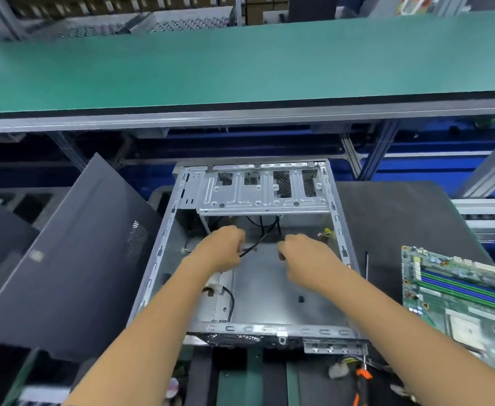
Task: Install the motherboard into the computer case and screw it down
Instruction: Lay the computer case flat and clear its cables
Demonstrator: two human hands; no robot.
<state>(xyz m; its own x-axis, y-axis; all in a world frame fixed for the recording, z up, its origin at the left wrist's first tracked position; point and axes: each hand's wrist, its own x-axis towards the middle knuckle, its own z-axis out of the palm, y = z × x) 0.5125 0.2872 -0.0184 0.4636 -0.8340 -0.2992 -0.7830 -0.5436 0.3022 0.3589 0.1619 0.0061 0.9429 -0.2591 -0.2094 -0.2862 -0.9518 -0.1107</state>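
An open grey metal computer case (269,328) lies flat on the bench in front of me, its floor bare. Both my hands are inside it, near the drive bay. My left hand (225,249) is closed on a black cable (253,247) that runs up towards the bay. My right hand (304,253) is curled, with something small and dark at its fingertips; I cannot tell what. The green motherboard (457,291), with blue and green memory slots, lies outside the case at the right on a dark mat.
The case's dark side panel (70,259) leans at the left. A screwdriver with an orange handle (361,379) and loose connectors lie by the case's near right corner. A green conveyor shelf (240,65) runs across above. Loose cables (228,300) lie at the case's left wall.
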